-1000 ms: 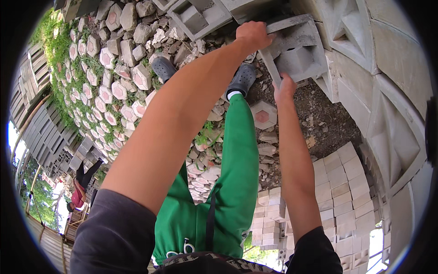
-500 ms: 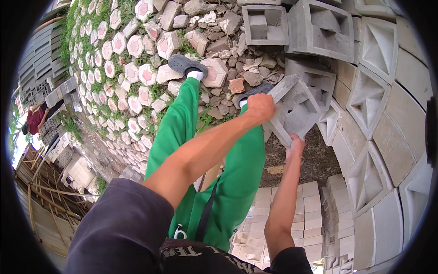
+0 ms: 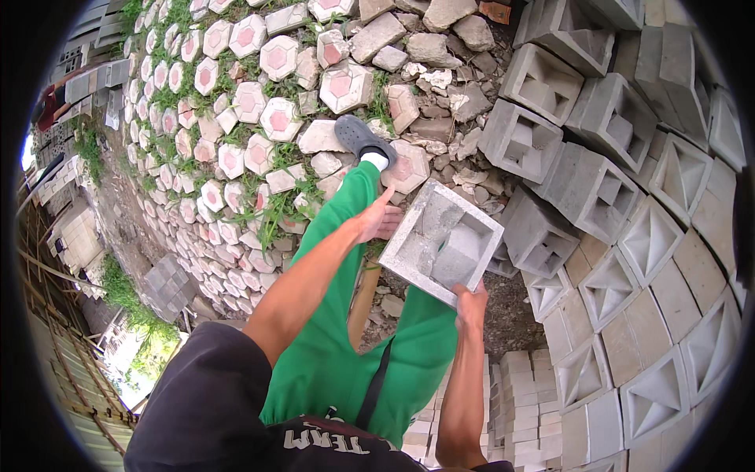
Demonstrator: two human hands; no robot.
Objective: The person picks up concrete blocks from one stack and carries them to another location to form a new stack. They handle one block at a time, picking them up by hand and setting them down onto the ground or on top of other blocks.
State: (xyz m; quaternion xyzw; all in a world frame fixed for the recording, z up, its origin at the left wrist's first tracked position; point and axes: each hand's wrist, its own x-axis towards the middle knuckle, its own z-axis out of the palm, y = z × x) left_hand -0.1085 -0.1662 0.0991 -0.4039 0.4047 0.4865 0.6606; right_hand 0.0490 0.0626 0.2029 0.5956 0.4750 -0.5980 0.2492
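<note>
A dark short-sleeved shirt (image 3: 204,397) with pale lettering (image 3: 324,441) shows at the bottom, green trousers (image 3: 326,381) with a black strap (image 3: 375,389) at lower centre, a white sock (image 3: 375,160) and grey clog (image 3: 362,140) above.

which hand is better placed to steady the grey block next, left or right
Probably the right: the right hand grips the grey block at its near corner, while the left hand is spread open beside its left edge, contact unclear.
</note>
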